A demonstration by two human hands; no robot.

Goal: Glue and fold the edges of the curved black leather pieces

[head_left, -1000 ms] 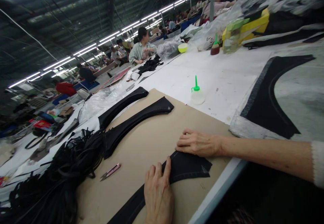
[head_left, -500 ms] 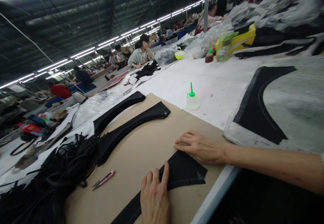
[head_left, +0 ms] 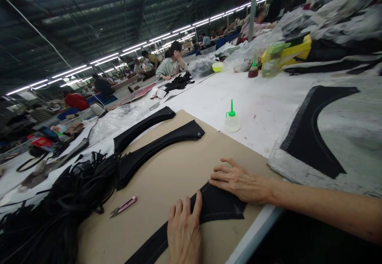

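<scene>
A curved black fabric piece (head_left: pixel 221 206) lies on the tan board (head_left: pixel 167 168) near the table's front edge. Flat on its middle rests my left hand (head_left: pixel 185 228), fingers extended and thumb apart. My right hand (head_left: pixel 238 180) lies over the piece's upper edge, its fingers stretched out along that edge. Neither hand grasps anything that I can see. To the left of my hands sits a pair of pink thread snips (head_left: pixel 123 207). Two stacks of curved black pieces, a nearer stack (head_left: pixel 161 148) and a farther stack (head_left: pixel 145 128), lie beyond them.
A heap of black strips (head_left: pixel 59 208) covers the left side. Behind the board stands a small bottle with a green nozzle (head_left: pixel 232 121). Another black piece (head_left: pixel 316 131) lies on a grey slab (head_left: pixel 358 152) at right. A jar (head_left: pixel 272 61) and yellow bin (head_left: pixel 298 53) stand farther back.
My right hand has slid slightly down over the fabric's upper edge, covering more of it. My left hand stays on the piece. The whole view has shifted a little.
</scene>
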